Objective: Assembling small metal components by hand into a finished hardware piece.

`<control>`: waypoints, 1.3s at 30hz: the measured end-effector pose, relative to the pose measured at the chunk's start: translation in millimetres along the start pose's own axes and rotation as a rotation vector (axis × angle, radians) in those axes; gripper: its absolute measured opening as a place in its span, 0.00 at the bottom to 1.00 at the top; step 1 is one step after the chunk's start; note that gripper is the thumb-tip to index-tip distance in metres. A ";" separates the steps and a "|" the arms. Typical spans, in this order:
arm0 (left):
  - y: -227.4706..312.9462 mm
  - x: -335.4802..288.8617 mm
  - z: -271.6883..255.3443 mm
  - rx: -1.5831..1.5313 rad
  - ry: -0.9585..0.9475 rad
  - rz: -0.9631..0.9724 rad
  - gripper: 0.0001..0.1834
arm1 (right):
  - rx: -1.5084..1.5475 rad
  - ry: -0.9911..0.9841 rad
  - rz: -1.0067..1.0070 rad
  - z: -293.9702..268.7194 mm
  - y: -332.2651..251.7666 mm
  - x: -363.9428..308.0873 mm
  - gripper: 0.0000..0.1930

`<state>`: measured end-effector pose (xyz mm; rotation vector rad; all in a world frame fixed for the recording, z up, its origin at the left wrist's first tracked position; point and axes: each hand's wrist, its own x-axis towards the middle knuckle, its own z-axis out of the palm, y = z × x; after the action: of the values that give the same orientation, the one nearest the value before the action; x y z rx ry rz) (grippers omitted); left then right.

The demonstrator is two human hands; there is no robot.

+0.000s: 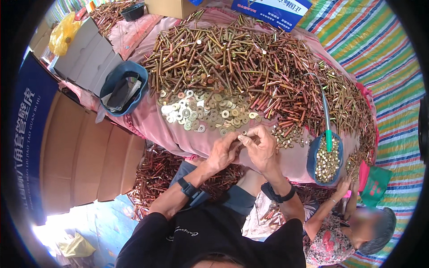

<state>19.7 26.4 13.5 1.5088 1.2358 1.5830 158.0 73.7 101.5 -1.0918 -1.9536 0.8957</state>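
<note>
My left hand [226,150] and my right hand [261,147] meet over the near edge of a pink cloth-covered table, both with fingers closed. At the fingertips shows a small brass-coloured metal piece [244,133] with a round end. My right thumb and forefinger pinch it. The left fingertips come close together beside it, and what they hold is hidden. Just beyond my hands lies a spread of flat washers [192,111]. Behind them rises a large heap of brass and reddish bolts and sleeves [210,56]. Loose small nuts [288,137] lie to the right of my right hand.
A blue tub [311,166] of nuts stands at right, with a green-handled tool [329,142] in it. Beside it are a co-worker's hands [344,186]. A blue basin [106,91] and cardboard boxes [89,147] stand at left. More bolts [156,178] lie below the table.
</note>
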 end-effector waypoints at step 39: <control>0.0 -8.0 -21.6 0.132 -0.209 -0.072 0.07 | -0.036 -0.350 -0.005 -33.2 9.1 22.5 0.10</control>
<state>-0.1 14.7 12.3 1.6466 1.2798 1.2831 180.6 104.7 116.3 -1.0001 -2.2610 1.1124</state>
